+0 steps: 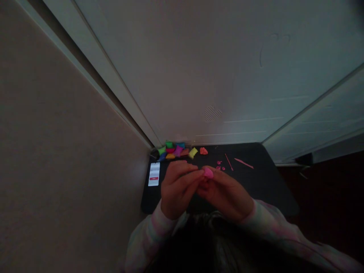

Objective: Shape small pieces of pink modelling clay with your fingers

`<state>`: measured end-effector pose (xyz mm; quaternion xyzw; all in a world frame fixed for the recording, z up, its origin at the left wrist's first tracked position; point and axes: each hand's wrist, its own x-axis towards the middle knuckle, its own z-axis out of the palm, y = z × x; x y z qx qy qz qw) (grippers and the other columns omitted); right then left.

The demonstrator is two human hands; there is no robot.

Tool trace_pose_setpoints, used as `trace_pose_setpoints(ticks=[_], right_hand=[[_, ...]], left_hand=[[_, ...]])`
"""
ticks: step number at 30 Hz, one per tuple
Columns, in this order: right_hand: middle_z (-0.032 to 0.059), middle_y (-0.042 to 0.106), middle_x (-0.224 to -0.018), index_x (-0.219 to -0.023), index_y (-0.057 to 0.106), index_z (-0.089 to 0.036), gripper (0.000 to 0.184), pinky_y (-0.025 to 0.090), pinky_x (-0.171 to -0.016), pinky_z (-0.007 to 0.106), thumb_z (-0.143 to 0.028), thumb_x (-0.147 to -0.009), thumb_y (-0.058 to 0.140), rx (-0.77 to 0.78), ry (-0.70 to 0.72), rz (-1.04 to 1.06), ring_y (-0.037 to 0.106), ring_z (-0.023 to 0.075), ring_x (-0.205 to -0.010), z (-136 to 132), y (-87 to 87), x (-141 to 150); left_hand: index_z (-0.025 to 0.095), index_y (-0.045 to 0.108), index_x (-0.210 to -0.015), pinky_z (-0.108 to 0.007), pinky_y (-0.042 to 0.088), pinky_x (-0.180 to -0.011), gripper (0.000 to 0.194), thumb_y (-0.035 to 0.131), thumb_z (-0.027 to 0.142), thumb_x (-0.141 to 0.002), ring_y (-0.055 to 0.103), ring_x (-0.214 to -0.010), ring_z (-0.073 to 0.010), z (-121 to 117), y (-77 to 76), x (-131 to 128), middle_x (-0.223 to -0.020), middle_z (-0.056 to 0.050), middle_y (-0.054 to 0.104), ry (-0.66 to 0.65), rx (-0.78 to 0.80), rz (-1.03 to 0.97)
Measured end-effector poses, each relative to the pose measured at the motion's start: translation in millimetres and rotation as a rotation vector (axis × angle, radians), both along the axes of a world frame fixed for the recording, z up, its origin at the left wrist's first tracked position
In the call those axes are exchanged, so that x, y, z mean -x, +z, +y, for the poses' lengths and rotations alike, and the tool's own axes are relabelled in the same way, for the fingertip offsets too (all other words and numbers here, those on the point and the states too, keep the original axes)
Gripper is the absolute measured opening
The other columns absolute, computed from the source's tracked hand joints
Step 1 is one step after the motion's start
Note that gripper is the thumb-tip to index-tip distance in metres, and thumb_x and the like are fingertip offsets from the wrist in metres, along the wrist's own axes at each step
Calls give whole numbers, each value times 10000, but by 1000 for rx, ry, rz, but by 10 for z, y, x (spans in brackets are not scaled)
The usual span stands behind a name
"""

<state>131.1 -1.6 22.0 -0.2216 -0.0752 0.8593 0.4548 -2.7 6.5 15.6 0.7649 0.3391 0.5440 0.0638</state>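
A small lump of bright pink modelling clay (208,173) sits between the fingertips of both hands, above the dark table. My left hand (179,185) is closed, its thumb and forefinger pressed to the lump's left side. From the other side, my right hand (227,192) has its fingers curled around and under the lump. Beyond the hands lie several small pink clay bits (218,167). To their right are a thin pink stick tool (229,162) and a flat pink modelling knife (243,163). Part of the lump is hidden by the fingers.
Several coloured clay packets (178,151) are heaped at the table's back left, with a yellow packet (193,152) and an orange clay lump (203,151) beside them. A lit phone (154,174) lies on the left of the dark table (267,185). A white wall (184,76) rises behind.
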Motion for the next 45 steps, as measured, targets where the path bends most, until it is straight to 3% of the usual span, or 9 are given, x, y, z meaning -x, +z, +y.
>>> trace_pose_setpoints(ticks=[5,11,25,37,40,45], right_hand=[[-40,589,-685,-737,622,-159,98,405,-589,201,-189,-687,700,35,20,16,517,62,-630,-4,-9,-10],[-44,571,-667,-730,609,-158,81,395,-586,203,-187,-706,681,31,27,13,510,60,-622,3,-24,-17],[-25,528,-663,-679,595,-138,93,383,-597,209,-193,-739,640,-76,43,-6,461,71,-635,-4,29,-3],[-34,508,-648,-659,584,-160,102,386,-594,212,-198,-720,657,-34,42,-12,446,76,-616,-16,39,24],[-27,515,-651,-657,593,-155,107,383,-599,210,-214,-714,661,-61,18,-16,449,78,-628,-5,48,34],[-24,529,-655,-677,628,-156,103,361,-565,198,-229,-667,700,-129,-92,-149,429,73,-606,20,49,22]], left_hand=[[187,628,-947,-307,482,-744,231,609,76,-745,504,-879,-164,5,83,68,-884,-32,599,42,-115,209],[176,640,-927,-289,490,-723,209,626,91,-737,527,-846,-156,5,121,90,-822,-25,630,58,-178,278],[137,612,-865,-290,506,-658,147,619,77,-731,549,-791,-146,-4,27,45,-818,-34,614,51,-231,107],[126,629,-937,-287,487,-634,256,629,29,-700,558,-773,-154,-11,0,67,-815,-40,620,80,-300,189],[153,624,-874,-280,496,-650,220,640,33,-690,559,-764,-141,-14,-4,12,-794,-20,613,91,-216,75],[183,626,-888,-324,499,-723,179,662,174,-713,578,-820,-168,-12,-10,-33,-818,-32,627,52,133,-106]])
